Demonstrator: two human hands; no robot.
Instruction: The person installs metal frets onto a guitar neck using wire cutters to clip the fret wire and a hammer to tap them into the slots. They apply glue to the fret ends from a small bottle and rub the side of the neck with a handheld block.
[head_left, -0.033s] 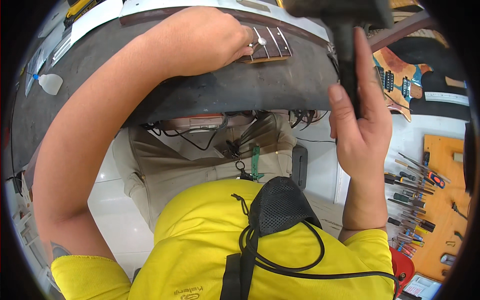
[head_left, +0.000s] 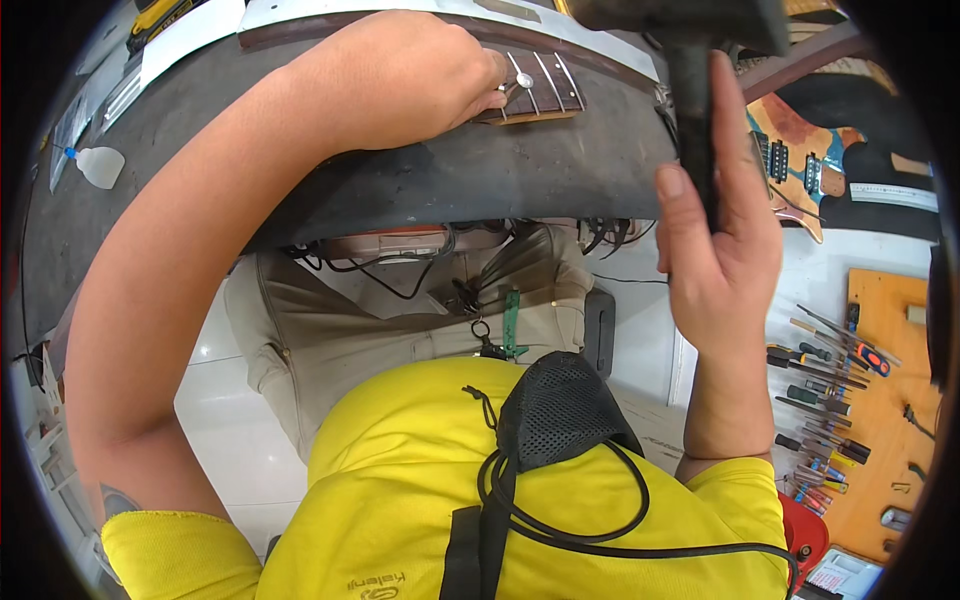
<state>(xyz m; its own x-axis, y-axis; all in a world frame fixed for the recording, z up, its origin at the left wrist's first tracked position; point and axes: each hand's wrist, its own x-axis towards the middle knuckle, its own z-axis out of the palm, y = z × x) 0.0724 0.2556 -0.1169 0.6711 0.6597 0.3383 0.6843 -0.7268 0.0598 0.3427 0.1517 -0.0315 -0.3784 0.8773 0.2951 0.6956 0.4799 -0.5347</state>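
A dark wooden fretboard [head_left: 550,100] with bright metal frets and round inlay dots lies on the dark bench mat. My left hand [head_left: 425,80] rests at its left end, fingers curled and pinched together against the board. What those fingers hold is mostly hidden; only a small shiny bit shows beside the fingertips. A hammer [head_left: 690,110] is raised upright in my right hand [head_left: 725,230], well to the right of the fretboard. My thumb and fingers wrap its dark handle, while the index finger stretches up along it. The hammer head is dark and partly cut off by the upper edge.
The dark mat [head_left: 400,180] covers the bench. A small squeeze bottle [head_left: 101,167] stands at the left. On the right are a colourful guitar body [head_left: 795,150], a metal ruler [head_left: 893,196] and an orange-brown board [head_left: 900,350] beside several files and screwdrivers. Cables hang under the bench edge.
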